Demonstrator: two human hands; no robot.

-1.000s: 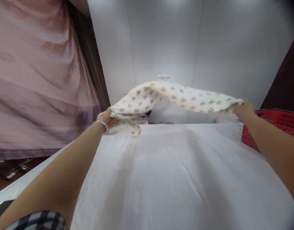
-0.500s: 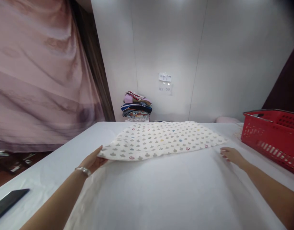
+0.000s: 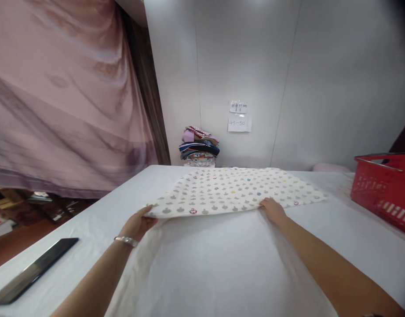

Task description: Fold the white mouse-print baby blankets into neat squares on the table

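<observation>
A white cloth (image 3: 218, 189) printed with small grey, red, blue and yellow motifs lies spread over the far half of the table. My left hand (image 3: 139, 223), with a silver bracelet at the wrist, grips the cloth's near left corner between thumb and fingers. Farther right along the near edge, my right hand (image 3: 273, 210) pinches the same cloth, its thumb partly hidden. Between the two hands the edge runs nearly straight and looks slightly raised. The cloth's right corner lies flat beyond my right hand.
White sheeting covers the table (image 3: 215, 264). A red plastic basket (image 3: 380, 189) stands at the right, and a dark flat phone-like object (image 3: 34, 273) lies at the left. Folded fabrics (image 3: 199, 147) are stacked by the wall. A pink curtain (image 3: 67, 97) hangs on the left.
My right hand has moved left from beside the cloth's right corner and now grips its near edge. My left hand keeps its corner. The view has turned slightly left.
</observation>
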